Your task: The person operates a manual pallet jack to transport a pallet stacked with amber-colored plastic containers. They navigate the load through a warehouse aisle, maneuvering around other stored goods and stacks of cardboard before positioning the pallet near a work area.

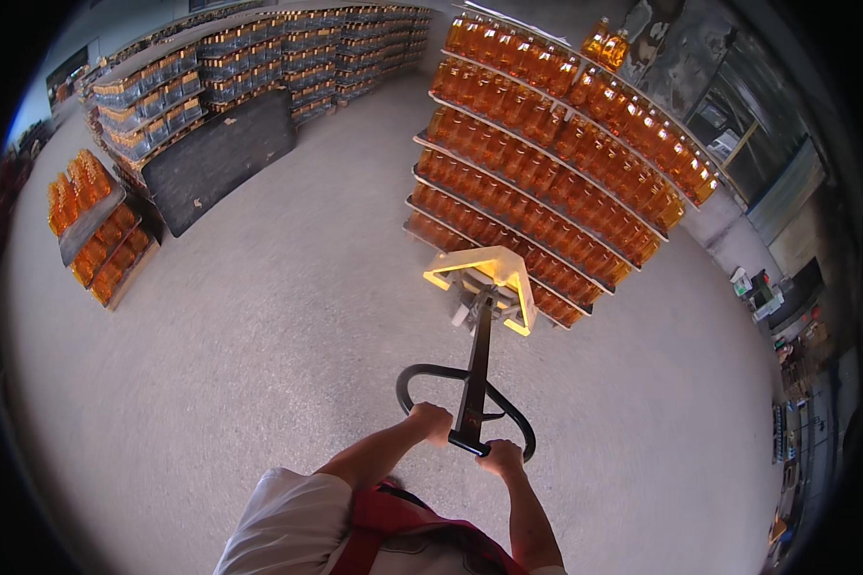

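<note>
Both my hands grip the black loop handle (pixel 467 441) of a yellow pallet jack (pixel 510 269). My left hand (pixel 431 422) is closed around the left part of the bar, and my right hand (pixel 502 458) around the right part. From the handle a dark shaft (pixel 477 359) runs forward to the jack's yellow body. Directly beyond the jack stands a tall stack of amber-filled bottles (pixel 539 165) in several layers, with pale sheets between the layers. A pair of bottles (pixel 604 44) stands on top of it. The jack's forks are hidden.
At the left, a smaller stack of amber-filled bottles (pixel 104 248) stands on the concrete floor (pixel 273 302). Behind it a dark panel (pixel 223 158) leans by long rows of stacked clear containers (pixel 241 65). Shelves and assorted items (pixel 798 424) line the right wall.
</note>
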Demonstrator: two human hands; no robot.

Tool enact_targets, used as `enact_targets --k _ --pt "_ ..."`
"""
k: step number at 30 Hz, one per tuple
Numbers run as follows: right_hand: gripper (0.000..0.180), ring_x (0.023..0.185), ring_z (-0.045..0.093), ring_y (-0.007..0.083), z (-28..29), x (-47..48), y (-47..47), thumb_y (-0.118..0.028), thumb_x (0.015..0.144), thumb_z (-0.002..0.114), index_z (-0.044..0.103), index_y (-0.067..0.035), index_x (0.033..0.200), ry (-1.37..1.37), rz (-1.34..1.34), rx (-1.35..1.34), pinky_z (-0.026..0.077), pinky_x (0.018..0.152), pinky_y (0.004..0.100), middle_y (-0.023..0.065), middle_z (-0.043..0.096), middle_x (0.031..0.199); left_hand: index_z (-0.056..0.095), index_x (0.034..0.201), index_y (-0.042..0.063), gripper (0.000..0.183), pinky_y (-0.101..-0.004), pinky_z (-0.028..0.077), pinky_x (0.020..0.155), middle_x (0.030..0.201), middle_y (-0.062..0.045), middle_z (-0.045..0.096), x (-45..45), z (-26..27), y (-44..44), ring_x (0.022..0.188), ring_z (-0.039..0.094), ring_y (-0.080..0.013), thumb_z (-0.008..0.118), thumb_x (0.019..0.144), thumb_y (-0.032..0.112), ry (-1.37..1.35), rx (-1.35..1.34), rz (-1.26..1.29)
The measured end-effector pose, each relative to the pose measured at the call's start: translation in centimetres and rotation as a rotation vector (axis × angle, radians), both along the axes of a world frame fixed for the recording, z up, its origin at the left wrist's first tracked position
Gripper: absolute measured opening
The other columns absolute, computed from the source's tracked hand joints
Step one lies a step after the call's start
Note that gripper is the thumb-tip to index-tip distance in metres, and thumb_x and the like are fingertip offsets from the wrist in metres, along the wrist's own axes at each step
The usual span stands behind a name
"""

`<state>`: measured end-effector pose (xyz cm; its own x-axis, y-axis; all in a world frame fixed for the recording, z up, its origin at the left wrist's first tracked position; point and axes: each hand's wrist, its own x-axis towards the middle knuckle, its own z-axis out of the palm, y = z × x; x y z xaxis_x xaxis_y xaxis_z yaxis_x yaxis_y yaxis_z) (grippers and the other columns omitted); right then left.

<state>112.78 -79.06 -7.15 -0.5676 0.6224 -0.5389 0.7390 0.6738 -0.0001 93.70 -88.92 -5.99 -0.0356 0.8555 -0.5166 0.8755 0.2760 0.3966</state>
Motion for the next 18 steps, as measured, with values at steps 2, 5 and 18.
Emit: enact_targets --k 2,5,18 --pt "0.036 0.092 0.064 0.0286 -0.9 0.0 0.2 -0.041 0.068 0.060 0.070 -0.019 0.095 0.013 -0.003 0.025 0.050 0.082 0.0407 0.0101 0.067 0.095 0.070 0.087 0.007 0.028 -0.0427 0.053 0.071 0.091 -0.012 0.068 -0.1 -0.2 -0.1 0.088 0.066 -0.0301 0.062 0.065 0.022 0.010 0.022 0.012" --pt "0.036 0.091 0.064 0.0287 -0.9 0.3 -0.6 -0.041 0.067 0.062 0.070 -0.020 0.096 0.021 -0.002 0.034 0.050 0.082 0.0410 0.0103 0.067 0.094 0.070 0.087 0.006 0.028 -0.0429 0.053 0.071 0.091 -0.012 0.068 0.2 -0.5 -0.8 0.088 0.066 -0.0304 0.062 0.065 0.023 0.023 0.036 0.012" --pt "0.034 0.095 0.063 0.0301 0.4 -0.8 -6.4 -0.035 0.070 0.058 0.070 -0.014 0.094 0.079 -0.038 0.021 0.049 0.084 0.0409 0.0129 0.067 0.096 0.070 0.089 0.007 0.031 -0.0442 0.053 0.071 0.094 -0.012 0.068 -0.8 0.7 -5.9 0.089 0.065 -0.0302 0.062 0.065 0.023 0.065 0.015 -0.016"
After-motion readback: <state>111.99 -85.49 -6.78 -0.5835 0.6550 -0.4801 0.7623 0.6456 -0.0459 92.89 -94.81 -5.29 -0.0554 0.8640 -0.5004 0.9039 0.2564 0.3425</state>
